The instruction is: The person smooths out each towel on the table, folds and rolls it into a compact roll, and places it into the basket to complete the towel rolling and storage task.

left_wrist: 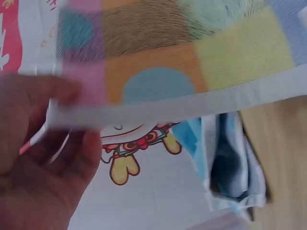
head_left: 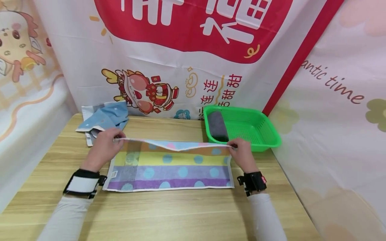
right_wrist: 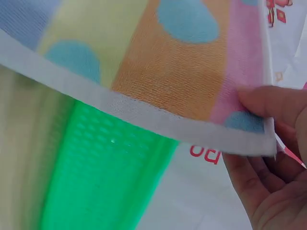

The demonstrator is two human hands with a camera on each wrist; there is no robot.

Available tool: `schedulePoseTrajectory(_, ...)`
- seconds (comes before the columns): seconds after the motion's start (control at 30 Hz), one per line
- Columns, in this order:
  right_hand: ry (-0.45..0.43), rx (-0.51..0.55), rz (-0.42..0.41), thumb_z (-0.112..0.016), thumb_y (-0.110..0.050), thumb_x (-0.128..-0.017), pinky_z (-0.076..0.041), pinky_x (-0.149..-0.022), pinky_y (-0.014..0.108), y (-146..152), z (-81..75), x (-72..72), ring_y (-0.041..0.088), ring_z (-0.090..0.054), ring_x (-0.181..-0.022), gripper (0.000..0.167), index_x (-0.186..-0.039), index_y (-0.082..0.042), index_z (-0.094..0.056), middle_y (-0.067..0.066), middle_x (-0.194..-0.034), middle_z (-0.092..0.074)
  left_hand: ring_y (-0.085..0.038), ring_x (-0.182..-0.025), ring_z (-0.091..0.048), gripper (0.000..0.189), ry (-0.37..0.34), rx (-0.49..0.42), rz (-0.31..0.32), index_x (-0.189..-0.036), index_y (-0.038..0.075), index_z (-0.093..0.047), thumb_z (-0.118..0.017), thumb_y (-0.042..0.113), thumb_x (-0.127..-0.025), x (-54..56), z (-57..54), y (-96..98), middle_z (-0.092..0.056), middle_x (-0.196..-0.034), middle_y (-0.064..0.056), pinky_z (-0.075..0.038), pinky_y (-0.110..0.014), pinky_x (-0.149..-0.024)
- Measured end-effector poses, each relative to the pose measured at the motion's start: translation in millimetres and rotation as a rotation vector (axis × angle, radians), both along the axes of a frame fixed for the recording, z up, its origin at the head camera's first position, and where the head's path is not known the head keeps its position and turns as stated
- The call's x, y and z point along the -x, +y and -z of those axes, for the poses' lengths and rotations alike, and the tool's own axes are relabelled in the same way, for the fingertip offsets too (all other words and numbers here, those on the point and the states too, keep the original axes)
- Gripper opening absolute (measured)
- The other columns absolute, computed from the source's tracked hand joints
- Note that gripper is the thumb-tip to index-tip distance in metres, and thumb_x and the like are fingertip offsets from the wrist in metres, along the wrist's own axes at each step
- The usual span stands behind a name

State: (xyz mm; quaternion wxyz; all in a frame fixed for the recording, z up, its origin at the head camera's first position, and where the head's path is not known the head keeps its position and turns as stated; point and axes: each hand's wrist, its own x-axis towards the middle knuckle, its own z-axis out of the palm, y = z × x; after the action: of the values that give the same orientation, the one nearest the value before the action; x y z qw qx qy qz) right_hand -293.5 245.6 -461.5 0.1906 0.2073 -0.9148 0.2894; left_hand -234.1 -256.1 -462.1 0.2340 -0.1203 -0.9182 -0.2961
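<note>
A striped towel [head_left: 181, 171] in orange, yellow, lilac and purple, with blue dots and a white hem, spreads across the table in the head view. Its near edge lies along the wood, while its far edge is lifted and sags in the middle. My left hand [head_left: 104, 147] pinches the far left corner, and my right hand [head_left: 243, 155] pinches the far right one. In the left wrist view the thumb and fingers [left_wrist: 88, 148] of that hand sit at the hem. The right wrist view shows the other corner between thumb and fingers [right_wrist: 283, 103].
Behind my left hand a crumpled light blue cloth [head_left: 110, 115] lies at the table's back left. A green plastic basket [head_left: 265, 132] stands at the back right, with a dark grey rolled cloth [head_left: 217, 125] inside. A printed curtain [head_left: 187, 67] hangs behind the wooden table [head_left: 169, 217].
</note>
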Motion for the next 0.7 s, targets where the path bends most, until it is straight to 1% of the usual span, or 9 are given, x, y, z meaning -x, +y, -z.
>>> schedulePoseTrajectory(0.1, -0.092, -0.006, -0.013, -0.075, 0.006, -0.084, -0.059, -0.071, 0.039, 0, 21.4, -11.0, 0.024, -0.069, -0.078, 0.009, -0.091, 0.001, -0.076, 0.014, -0.086, -0.074, -0.029, -0.084, -0.066, 0.012, -0.063, 0.016, 0.062, -0.089, 0.002, -0.070, -0.070, -0.008, -0.083, -11.6, 15.5, -2.3, -0.069, -0.089, -0.013, -0.055, -0.048, -0.074)
schedulePoseTrajectory(0.17, -0.156, -0.021, -0.017, -0.074, 0.007, -0.084, -0.058, -0.071, 0.035, 1, 34.4, -17.2, 0.021, -0.069, -0.079, 0.009, -0.090, 0.000, -0.076, 0.013, -0.086, -0.074, -0.028, -0.085, -0.065, 0.013, -0.109, 0.027, 0.083, -0.088, 0.004, -0.069, -0.071, -0.007, -0.082, -18.5, 26.1, -3.6, -0.068, -0.088, -0.011, -0.054, -0.047, -0.075)
schedulePoseTrajectory(0.27, -0.187, -0.037, -0.018, -0.072, 0.008, -0.085, -0.058, -0.072, 0.034, 6, 46.6, -25.7, 0.020, -0.069, -0.080, 0.010, -0.089, 0.000, -0.076, 0.012, -0.086, -0.074, -0.027, -0.084, -0.063, 0.014, -0.146, 0.032, 0.067, -0.086, 0.006, -0.066, -0.070, -0.007, -0.081, -27.1, 34.8, -5.6, -0.066, -0.088, -0.010, -0.052, -0.046, -0.074)
schedulePoseTrajectory(0.33, -0.170, -0.020, -0.007, -0.072, 0.009, -0.085, -0.059, -0.073, 0.037, 10, 47.4, -32.4, 0.022, -0.070, -0.081, 0.011, -0.088, 0.000, -0.076, 0.012, -0.087, -0.074, -0.026, -0.083, -0.061, 0.014, -0.144, 0.032, 0.045, -0.085, 0.006, -0.064, -0.070, -0.006, -0.080, -33.6, 33.7, -6.9, -0.064, -0.087, -0.009, -0.051, -0.045, -0.073)
schedulePoseTrajectory(0.43, -0.113, 0.027, 0.007, -0.073, 0.010, -0.083, -0.061, -0.075, 0.042, 15, 43.0, -45.3, 0.027, -0.071, -0.082, 0.011, -0.088, 0.000, -0.075, 0.014, -0.087, -0.075, -0.023, -0.080, -0.057, 0.016, -0.112, 0.066, 0.018, -0.082, 0.007, -0.062, -0.069, -0.005, -0.077, -45.7, 26.9, -6.9, -0.062, -0.085, -0.008, -0.050, -0.042, -0.071)
schedulePoseTrajectory(0.5, -0.102, 0.043, 0.007, -0.074, 0.012, -0.082, -0.060, -0.075, 0.044, 16, 41.5, -55.8, 0.029, -0.071, -0.083, 0.013, -0.087, 0.000, -0.075, 0.014, -0.087, -0.074, -0.022, -0.078, -0.054, 0.016, -0.120, 0.092, 0.016, -0.081, 0.008, -0.061, -0.070, -0.005, -0.077, -54.3, 23.0, -5.0, -0.059, -0.084, -0.007, -0.048, -0.039, -0.067)
schedulePoseTrajectory(0.53, -0.114, 0.040, 0.006, -0.073, 0.013, -0.081, -0.060, -0.075, 0.044, 16, 42.6, -60.6, 0.028, -0.071, -0.083, 0.014, -0.087, 0.000, -0.074, 0.013, -0.087, -0.074, -0.022, -0.077, -0.053, 0.016, -0.144, 0.103, 0.018, -0.082, 0.008, -0.060, -0.070, -0.004, -0.077, -58.8, 22.2, -3.5, -0.058, -0.084, -0.007, -0.047, -0.038, -0.065)
schedulePoseTrajectory(0.6, -0.172, 0.016, 0.000, -0.071, 0.014, -0.082, -0.060, -0.075, 0.040, 15, 47.3, -68.7, 0.026, -0.070, -0.083, 0.016, -0.087, 0.000, -0.074, 0.012, -0.088, -0.074, -0.022, -0.077, -0.051, 0.017, -0.221, 0.112, 0.024, -0.083, 0.008, -0.059, -0.071, -0.004, -0.080, -66.8, 23.2, -0.4, -0.057, -0.084, -0.007, -0.046, -0.036, -0.064)
schedulePoseTrajectory(0.7, -0.238, -0.025, 0.008, -0.069, 0.015, -0.082, -0.058, -0.075, 0.035, 13, 57.4, -75.3, 0.020, -0.068, -0.084, 0.019, -0.087, -0.003, -0.074, 0.009, -0.088, -0.073, -0.023, -0.079, -0.050, 0.017, -0.346, 0.100, 0.019, -0.084, 0.007, -0.057, -0.071, -0.002, -0.084, -76.0, 28.9, 2.8, -0.054, -0.086, -0.008, -0.043, -0.035, -0.065)
